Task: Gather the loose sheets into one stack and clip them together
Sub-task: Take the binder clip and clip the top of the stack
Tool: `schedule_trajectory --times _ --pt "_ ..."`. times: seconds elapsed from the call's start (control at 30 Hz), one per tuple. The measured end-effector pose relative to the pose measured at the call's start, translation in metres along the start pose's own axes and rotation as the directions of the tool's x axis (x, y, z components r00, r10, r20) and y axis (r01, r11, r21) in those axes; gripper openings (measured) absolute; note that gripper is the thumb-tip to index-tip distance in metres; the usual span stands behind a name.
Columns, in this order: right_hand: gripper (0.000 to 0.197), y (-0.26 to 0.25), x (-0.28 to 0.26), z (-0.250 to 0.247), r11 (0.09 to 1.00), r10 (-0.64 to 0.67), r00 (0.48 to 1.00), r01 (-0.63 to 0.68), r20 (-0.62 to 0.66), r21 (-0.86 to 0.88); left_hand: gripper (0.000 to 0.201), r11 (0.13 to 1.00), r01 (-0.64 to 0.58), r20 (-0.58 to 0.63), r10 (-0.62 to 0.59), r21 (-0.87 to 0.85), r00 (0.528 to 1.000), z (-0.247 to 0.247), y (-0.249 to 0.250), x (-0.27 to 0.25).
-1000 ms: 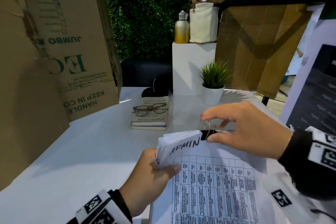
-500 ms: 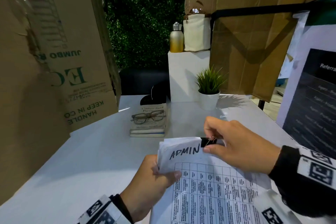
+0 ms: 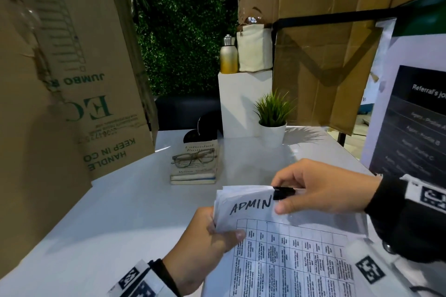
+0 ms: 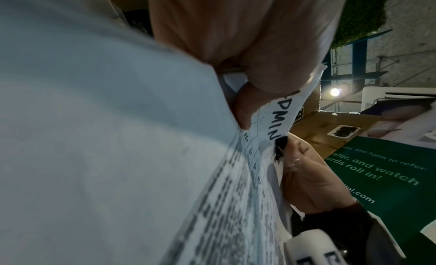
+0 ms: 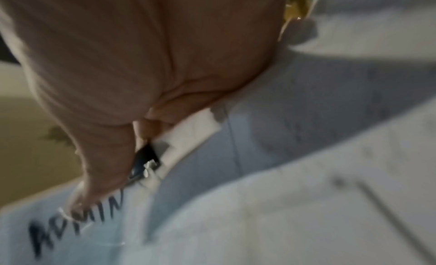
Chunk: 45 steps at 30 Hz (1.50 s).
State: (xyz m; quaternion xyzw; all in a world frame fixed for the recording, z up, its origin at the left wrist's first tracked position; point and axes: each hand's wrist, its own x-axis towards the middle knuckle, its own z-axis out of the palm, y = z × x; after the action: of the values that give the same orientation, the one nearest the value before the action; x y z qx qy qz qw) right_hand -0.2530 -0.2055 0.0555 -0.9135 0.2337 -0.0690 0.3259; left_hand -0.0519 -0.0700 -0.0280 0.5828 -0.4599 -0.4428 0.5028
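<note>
A stack of white sheets (image 3: 289,255), its top one printed with a table and hand-lettered "ADMIN", is held above the white table (image 3: 120,212). My left hand (image 3: 207,241) grips the stack's upper left corner (image 4: 278,120), thumb on top. A black binder clip (image 3: 283,193) sits on the stack's top edge just right of the lettering. My right hand (image 3: 313,188) pinches that clip (image 4: 280,148) between thumb and fingers. In the blurred right wrist view the clip (image 5: 146,162) shows beside the lettering.
Two stacked books with glasses (image 3: 194,158) on top lie mid-table, a small potted plant (image 3: 272,118) behind them. A tall cardboard box (image 3: 72,79) stands at the left, a dark poster (image 3: 415,123) at the right. A white pedestal (image 3: 239,103) holds a bottle and a bag.
My right hand lowered the clip's wire handles and now pinches the clip low on the top edge. The stack and left hand stayed put.
</note>
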Motion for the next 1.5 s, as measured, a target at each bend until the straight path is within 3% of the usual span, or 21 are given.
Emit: schedule_trajectory --times 0.07,0.17,0.3,0.37,0.47,0.53,0.6,0.67,0.77,0.8,0.83,0.9,0.97,1.03,1.17,1.23,1.5 --pt "0.025 -0.001 0.000 0.007 0.981 -0.013 0.999 0.007 -0.031 -0.194 0.022 1.000 0.031 0.009 -0.031 0.003 0.999 0.001 0.001 -0.001" --pt "0.024 0.002 0.001 0.011 0.973 -0.013 0.997 -0.004 -0.073 -0.230 0.020 0.998 0.065 -0.012 -0.065 -0.017 0.998 0.004 0.003 0.000" --pt "0.064 0.010 -0.009 -0.001 0.950 0.059 0.962 -0.136 -0.265 -0.282 0.022 0.988 0.157 -0.080 -0.157 -0.006 0.984 -0.004 -0.003 0.026" --pt "0.070 0.016 -0.022 -0.005 0.956 0.103 0.934 -0.188 -0.341 -0.226 0.045 0.970 0.218 -0.096 -0.208 0.107 0.973 -0.013 -0.007 0.043" --pt "0.063 0.027 -0.047 0.006 0.932 0.213 0.945 -0.273 -0.246 -0.239 0.092 0.878 0.250 -0.241 -0.160 0.408 0.957 -0.025 -0.008 0.062" --pt "0.071 0.037 -0.067 0.021 0.914 0.277 0.954 -0.298 -0.114 -0.275 0.089 0.834 0.179 -0.257 -0.047 0.522 0.965 -0.030 0.000 0.055" --pt "0.080 0.043 -0.089 0.039 0.910 0.319 0.948 -0.307 -0.003 -0.279 0.071 0.798 0.078 -0.146 0.012 0.597 0.989 -0.029 0.009 0.030" --pt "0.082 0.047 -0.103 0.056 0.896 0.373 0.924 -0.337 0.080 -0.288 0.064 0.726 -0.002 0.036 -0.032 0.688 0.999 -0.019 0.013 -0.010" --pt "0.105 0.049 -0.116 0.077 0.894 0.429 0.896 -0.402 0.119 -0.196 0.071 0.506 -0.177 0.308 -0.187 0.844 0.933 0.000 -0.002 -0.061" --pt "0.098 0.046 -0.119 0.083 0.894 0.430 0.888 -0.394 0.164 -0.213 0.065 0.463 -0.226 0.363 -0.232 0.857 0.902 0.006 -0.009 -0.071" --pt "0.076 0.038 -0.120 0.088 0.899 0.407 0.893 -0.356 0.190 -0.254 0.059 0.438 -0.257 0.390 -0.246 0.861 0.887 0.010 -0.019 -0.077" --pt "0.036 0.025 -0.121 0.096 0.870 0.425 0.891 -0.354 0.157 -0.344 0.056 0.415 -0.282 0.392 -0.208 0.865 0.896 0.012 -0.027 -0.083" --pt "0.034 0.018 -0.127 0.100 0.874 0.400 0.905 -0.330 0.144 -0.355 0.057 0.387 -0.316 0.398 -0.153 0.866 0.904 0.014 -0.023 -0.080" --pt "0.037 0.014 -0.125 0.094 0.841 0.433 0.887 -0.332 0.162 -0.428 0.054 0.320 -0.352 0.417 -0.160 0.880 0.895 0.016 -0.016 -0.075" --pt "0.064 0.015 -0.110 0.086 0.763 0.468 0.873 -0.323 0.134 -0.560 0.045 0.203 -0.361 0.393 -0.148 0.910 0.908 0.021 -0.007 -0.057" --pt "0.062 0.016 -0.098 0.081 0.735 0.456 0.882 -0.300 0.117 -0.608 0.042 0.170 -0.366 0.386 -0.105 0.915 0.916 0.018 -0.008 -0.041" --pt "0.044 0.045 -0.025 0.060 0.611 0.480 0.876 -0.376 -0.052 -0.697 0.040 0.117 -0.219 0.233 -0.124 0.969 0.965 0.013 -0.002 0.044"
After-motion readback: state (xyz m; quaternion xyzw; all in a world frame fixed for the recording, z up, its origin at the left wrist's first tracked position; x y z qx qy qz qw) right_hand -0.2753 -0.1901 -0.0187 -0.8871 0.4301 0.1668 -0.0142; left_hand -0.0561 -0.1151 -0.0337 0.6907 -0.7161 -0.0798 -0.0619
